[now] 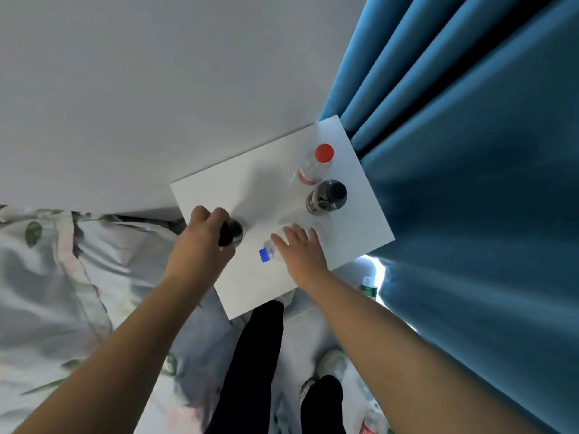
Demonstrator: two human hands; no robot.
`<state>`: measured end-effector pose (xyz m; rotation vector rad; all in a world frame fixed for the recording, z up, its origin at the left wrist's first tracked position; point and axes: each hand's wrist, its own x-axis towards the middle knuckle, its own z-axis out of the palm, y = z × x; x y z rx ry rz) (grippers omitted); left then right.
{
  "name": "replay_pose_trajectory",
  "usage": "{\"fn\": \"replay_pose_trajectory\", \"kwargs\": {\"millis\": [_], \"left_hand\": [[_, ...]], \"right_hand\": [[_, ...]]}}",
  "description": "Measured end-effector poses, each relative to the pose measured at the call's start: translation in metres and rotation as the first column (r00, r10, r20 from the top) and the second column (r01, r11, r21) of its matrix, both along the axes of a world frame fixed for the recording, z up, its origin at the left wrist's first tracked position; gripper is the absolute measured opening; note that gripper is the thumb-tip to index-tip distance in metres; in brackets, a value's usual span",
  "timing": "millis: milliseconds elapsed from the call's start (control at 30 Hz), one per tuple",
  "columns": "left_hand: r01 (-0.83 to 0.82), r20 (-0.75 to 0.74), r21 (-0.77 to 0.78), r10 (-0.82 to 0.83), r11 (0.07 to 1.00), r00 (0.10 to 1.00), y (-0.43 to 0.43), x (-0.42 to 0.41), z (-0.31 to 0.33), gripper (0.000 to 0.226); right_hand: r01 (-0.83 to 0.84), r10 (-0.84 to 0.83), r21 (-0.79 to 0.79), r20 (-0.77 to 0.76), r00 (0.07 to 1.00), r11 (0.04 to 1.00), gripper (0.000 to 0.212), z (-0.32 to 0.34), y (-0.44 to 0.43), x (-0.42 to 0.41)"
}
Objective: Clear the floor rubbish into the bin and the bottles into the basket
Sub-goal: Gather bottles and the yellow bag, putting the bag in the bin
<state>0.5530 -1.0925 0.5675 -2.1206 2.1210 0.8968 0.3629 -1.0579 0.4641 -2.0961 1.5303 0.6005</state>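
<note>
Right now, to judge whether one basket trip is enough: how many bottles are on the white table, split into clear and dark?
Clear bottles: 2, the red-capped bottle upright, the blue-capped bottle lying under the right hand.
Dark bottles: 2, the free dark bottle and the held dark bottle in the left hand's grip.
Total: 4

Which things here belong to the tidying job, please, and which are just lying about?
Job: red-capped bottle, black-capped bottle, dark bottle in the left hand, blue-capped bottle under the right hand, green-labelled bottle.
Lying about: curtain, bedding, table.
</note>
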Motion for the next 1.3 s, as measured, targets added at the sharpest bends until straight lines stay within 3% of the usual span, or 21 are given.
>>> {"fn": "replay_pose_trajectory", "kwargs": {"millis": [233, 333, 433, 567, 767, 1133, 1300], "left_hand": [[-0.026, -0.034, 0.005, 0.027, 1.0, 0.999, 0.008, 0.006, 0.007, 0.033], [-0.019, -0.081, 0.005, 0.019, 1.0, 0.997, 0.005, 0.001, 0.024, 0.032], [-0.001, -0.113, -0.005, 0.001, 1.0, 0.994, 0.0, -0.012, 0.055, 0.03], [0.116, -0.162, -0.061, -0.124, 0.991, 0.979, -0.006, -0.043, 0.105, 0.027], [0.398, -0.237, -0.195, -0.437, 0.896, 0.868, -0.002, -0.106, 0.176, 0.023], [0.718, -0.308, -0.307, -0.779, 0.625, 0.546, 0.06, -0.228, 0.241, 0.027], [0.773, -0.324, -0.359, -0.847, 0.523, 0.422, 0.124, -0.258, 0.257, 0.027]], "right_hand": [[-0.027, 0.027, -0.006, 0.012, 1.0, 1.0, 0.063, -0.006, -0.014, 0.0], [0.1, -0.096, -0.046, 0.086, 0.992, 0.994, 0.066, 0.024, -0.015, -0.006], [0.332, -0.317, -0.069, 0.169, 0.933, 0.941, 0.067, 0.074, -0.008, -0.02], [0.605, -0.554, -0.089, 0.317, 0.77, 0.791, 0.064, 0.151, 0.017, -0.042], [0.898, -0.742, -0.098, 0.528, 0.413, 0.429, 0.06, 0.245, 0.063, -0.077], [0.99, -0.742, -0.097, 0.67, -0.014, -0.106, 0.052, 0.314, 0.187, -0.145], [0.972, -0.699, -0.067, 0.706, -0.112, -0.223, 0.045, 0.328, 0.262, -0.151]]}}
